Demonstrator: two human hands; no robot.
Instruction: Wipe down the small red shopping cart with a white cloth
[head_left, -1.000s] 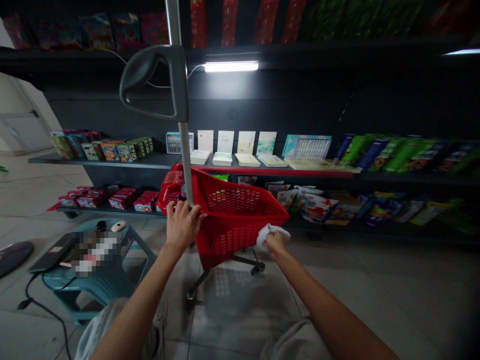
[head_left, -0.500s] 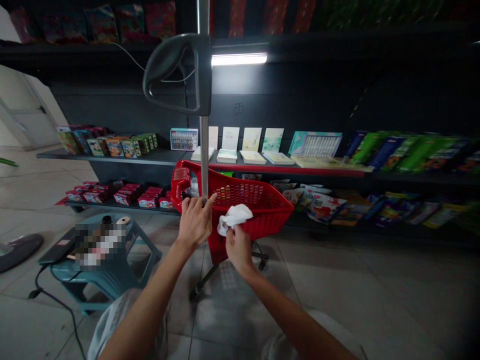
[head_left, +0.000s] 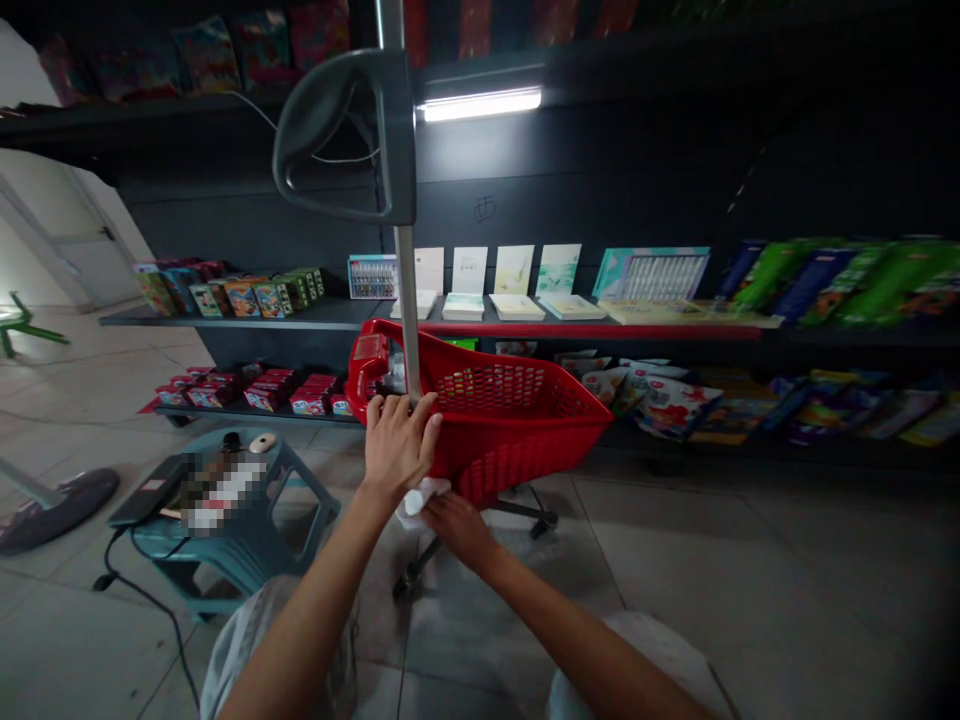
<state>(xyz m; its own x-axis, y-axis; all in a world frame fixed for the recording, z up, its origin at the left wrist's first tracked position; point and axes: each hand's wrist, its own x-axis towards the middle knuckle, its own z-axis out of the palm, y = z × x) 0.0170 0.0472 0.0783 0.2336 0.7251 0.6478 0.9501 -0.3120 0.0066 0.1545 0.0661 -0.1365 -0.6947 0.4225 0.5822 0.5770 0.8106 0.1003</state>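
Note:
A red plastic shopping basket (head_left: pixel 517 425) on a wheeled frame stands in front of me, with a metal pole (head_left: pixel 409 320) rising to a grey handle (head_left: pixel 341 130). My left hand (head_left: pixel 397 440) is wrapped round the foot of the pole at the basket's near rim. My right hand (head_left: pixel 450 520) is below it, closed on a white cloth (head_left: pixel 420 497) that is pressed against the basket's near lower side. Most of the cloth is hidden behind my left hand.
A teal plastic stool (head_left: pixel 247 520) with a laptop and a cable stands at the left. Dark shelves (head_left: pixel 315 318) with boxes, notebooks and packets run behind the basket. A fan base (head_left: pixel 52 505) lies on the tiled floor at far left.
My right hand has carried the white cloth from the basket's right rim across to the near side and down below my left hand. The view has shifted slightly.

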